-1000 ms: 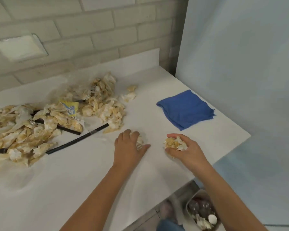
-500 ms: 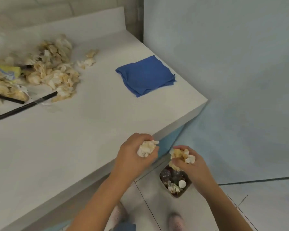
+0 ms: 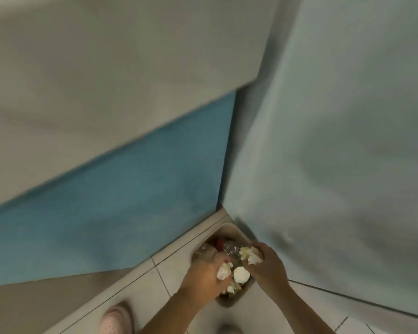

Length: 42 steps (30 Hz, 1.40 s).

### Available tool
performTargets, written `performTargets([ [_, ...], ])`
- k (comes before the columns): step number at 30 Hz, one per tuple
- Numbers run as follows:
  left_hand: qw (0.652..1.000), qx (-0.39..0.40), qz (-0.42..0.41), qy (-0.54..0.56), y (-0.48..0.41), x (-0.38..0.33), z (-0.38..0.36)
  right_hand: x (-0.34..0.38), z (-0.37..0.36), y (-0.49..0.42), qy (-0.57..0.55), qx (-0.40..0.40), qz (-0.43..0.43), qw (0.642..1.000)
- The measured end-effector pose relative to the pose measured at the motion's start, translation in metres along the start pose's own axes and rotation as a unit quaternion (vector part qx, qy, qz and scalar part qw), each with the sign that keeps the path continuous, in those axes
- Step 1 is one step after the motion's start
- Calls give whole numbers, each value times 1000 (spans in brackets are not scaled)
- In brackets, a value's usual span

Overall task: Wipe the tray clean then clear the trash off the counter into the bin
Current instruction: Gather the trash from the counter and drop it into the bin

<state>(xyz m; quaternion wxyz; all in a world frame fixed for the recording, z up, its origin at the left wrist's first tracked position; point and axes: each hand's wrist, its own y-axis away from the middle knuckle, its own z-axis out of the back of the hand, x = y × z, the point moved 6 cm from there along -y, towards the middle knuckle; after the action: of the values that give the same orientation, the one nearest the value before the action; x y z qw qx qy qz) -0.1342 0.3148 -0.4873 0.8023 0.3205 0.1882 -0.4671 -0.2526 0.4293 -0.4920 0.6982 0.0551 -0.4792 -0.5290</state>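
Observation:
A small beige bin (image 3: pixel 229 227) stands on the tiled floor in the corner, with bottles and crumpled trash inside. Both my hands are low over it. My left hand (image 3: pixel 203 277) grips a crumpled white napkin wad (image 3: pixel 223 271) above the bin's near side. My right hand (image 3: pixel 266 263) holds a stained napkin wad (image 3: pixel 250 254) over the bin's right side. The white counter (image 3: pixel 106 80) fills the upper left; its trash pile, the blue cloth and the tray are out of view.
A blue cabinet front (image 3: pixel 118 201) runs below the counter edge. A pale blue-grey wall (image 3: pixel 348 141) rises on the right, close to the bin. My pink shoe (image 3: pixel 117 319) is on the floor tiles, left of my arms.
My view has tilted down from the counter to the floor. Both hands carried their napkin wads off the counter edge and lowered them right over the bin.

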Motion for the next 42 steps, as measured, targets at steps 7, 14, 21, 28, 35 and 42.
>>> performTargets([
  [7,971,-2,-122,-208,-49,40,-109,-88,-68,-76,96,37,5,995],
  [14,965,14,-70,-251,-18,64,-142,-103,-86,-73,242,45,79,966],
  [21,975,130,74,-164,-4,68,-188,-117,-113,-70,379,65,163,909],
  [28,905,290,114,-291,-57,103,-210,-128,-139,-105,471,181,118,855],
  [35,862,324,88,-379,-79,129,-208,-134,-162,-124,502,242,90,826],
  [42,901,252,41,-351,-55,95,-181,-102,-137,-95,465,156,75,868],
])
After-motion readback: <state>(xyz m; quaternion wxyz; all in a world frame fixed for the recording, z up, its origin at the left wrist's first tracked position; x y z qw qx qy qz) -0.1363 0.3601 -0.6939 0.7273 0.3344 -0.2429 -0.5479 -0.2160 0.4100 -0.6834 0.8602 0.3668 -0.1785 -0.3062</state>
